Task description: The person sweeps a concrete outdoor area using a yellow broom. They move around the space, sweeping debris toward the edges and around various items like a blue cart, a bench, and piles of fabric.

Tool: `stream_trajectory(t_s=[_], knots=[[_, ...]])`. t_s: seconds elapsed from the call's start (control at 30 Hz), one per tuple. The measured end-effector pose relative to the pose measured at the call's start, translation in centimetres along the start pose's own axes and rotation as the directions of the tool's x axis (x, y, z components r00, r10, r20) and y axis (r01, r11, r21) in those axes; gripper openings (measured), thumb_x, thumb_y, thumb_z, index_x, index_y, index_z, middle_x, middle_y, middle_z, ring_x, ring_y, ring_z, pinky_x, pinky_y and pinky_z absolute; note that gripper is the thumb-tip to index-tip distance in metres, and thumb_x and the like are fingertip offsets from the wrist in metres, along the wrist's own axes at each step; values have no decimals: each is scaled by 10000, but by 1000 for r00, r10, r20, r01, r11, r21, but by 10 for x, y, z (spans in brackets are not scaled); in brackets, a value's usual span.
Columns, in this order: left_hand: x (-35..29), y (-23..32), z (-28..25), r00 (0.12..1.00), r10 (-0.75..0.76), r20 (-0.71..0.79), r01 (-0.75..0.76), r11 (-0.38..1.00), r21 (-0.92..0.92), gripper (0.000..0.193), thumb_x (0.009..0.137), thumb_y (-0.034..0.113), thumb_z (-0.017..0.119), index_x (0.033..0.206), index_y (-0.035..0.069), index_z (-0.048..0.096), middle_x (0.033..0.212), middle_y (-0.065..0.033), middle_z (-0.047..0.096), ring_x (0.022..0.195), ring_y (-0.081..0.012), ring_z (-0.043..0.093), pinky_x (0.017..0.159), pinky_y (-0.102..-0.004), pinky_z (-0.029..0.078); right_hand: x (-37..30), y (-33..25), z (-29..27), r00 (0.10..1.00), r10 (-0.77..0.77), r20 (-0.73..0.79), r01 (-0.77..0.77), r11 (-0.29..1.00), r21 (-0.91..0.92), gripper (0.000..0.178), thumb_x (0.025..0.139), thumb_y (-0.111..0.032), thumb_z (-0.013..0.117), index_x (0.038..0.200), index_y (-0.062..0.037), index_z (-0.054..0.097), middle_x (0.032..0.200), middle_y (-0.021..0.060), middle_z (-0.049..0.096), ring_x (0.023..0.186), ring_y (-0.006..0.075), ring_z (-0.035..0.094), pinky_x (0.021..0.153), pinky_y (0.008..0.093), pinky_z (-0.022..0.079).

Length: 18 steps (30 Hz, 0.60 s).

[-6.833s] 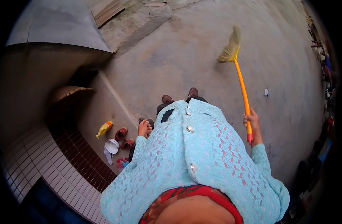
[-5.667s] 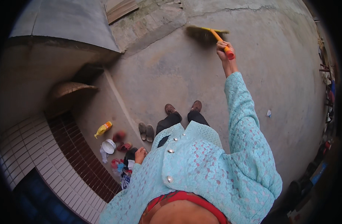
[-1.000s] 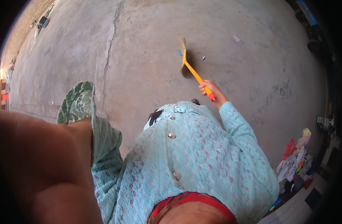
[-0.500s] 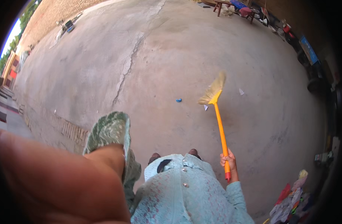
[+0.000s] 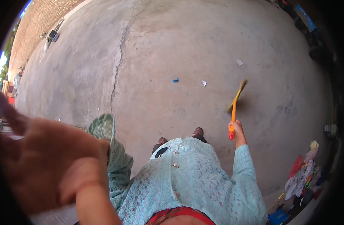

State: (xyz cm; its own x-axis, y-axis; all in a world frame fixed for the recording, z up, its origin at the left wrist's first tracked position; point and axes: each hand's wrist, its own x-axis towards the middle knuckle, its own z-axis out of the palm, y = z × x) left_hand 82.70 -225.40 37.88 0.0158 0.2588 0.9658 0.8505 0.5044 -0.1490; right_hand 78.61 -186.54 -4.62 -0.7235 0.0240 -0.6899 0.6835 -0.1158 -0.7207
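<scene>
My right hand (image 5: 237, 128) is wrapped round the orange handle of a broom (image 5: 234, 108), close to its red end cap. The yellow bristle head appears edge-on above the concrete floor, pointing away from me; whether it touches the floor I cannot tell. Left of the broom lie a small white paper scrap (image 5: 204, 83) and a crumpled blue scrap (image 5: 175, 80). Another pale scrap (image 5: 240, 62) rests beyond the bristles. My left hand (image 5: 48, 157) is raised very near the camera at the left, large and blurred, fingers stretched, with nothing visible in it.
A long crack (image 5: 117, 67) runs across the concrete floor (image 5: 160, 48). At the lower right sits a heap of coloured cloths and bags (image 5: 301, 180). Dark objects and a blue panel (image 5: 305, 18) line the right edge. A brick-like strip (image 5: 40, 22) borders the far left.
The broom has swung right and nearer to me, away from the white paper scrap, its head turning edge-on. My left hand has come further into view at the left. The view has shifted.
</scene>
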Motion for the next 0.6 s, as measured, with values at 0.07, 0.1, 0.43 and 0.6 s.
stream_trajectory(t_s=[0.07, 0.1, 0.43, 0.6], knots=[[-44, 2, -9, 968, -236, -81, 248, 951, 187, 654, 728, 339, 599, 1197, -24, 323, 1212, -167, 361, 1158, -308, 315, 970, -452, 248, 28, -5, 14, 997, 27, 76, -23, 998, -56, 50, 637, -44, 479, 606, -26, 443, 505, 63, 463, 403, 137, 450, 372, 254, 384], [-80, 1, -6, 903, -411, -124, 429, 866, 259, 598, 719, 299, 614, 1164, -18, 371, 1188, -152, 387, 1155, -304, 315, 968, -439, 256, 44, -2, 20, 994, 34, 105, -26, 997, -76, 71, 621, -36, 483, 558, -27, 452, 480, 67, 462, 395, 144, 454, 375, 262, 384], [-393, 222, -68, -548, -812, 200, 732, -351, 584, 318, 671, 142, 642, 966, 49, 567, 776, -126, 573, 710, -206, 552, 652, -305, 436, 118, 27, 203, 904, 112, 412, -46, 985, -167, 81, 632, -66, 513, 572, -17, 491, 513, 67, 490, 447, 144, 481, 401, 261, 377], [-493, 314, -79, -722, -656, 218, 632, -498, 594, 343, 720, 262, 588, 946, 5, 574, 767, -126, 595, 692, -190, 559, 619, -302, 438, 85, -17, 200, 855, 172, 490, -176, 984, -37, 126, 693, -36, 474, 812, -37, 433, 581, 28, 447, 463, 94, 446, 400, 225, 369]])
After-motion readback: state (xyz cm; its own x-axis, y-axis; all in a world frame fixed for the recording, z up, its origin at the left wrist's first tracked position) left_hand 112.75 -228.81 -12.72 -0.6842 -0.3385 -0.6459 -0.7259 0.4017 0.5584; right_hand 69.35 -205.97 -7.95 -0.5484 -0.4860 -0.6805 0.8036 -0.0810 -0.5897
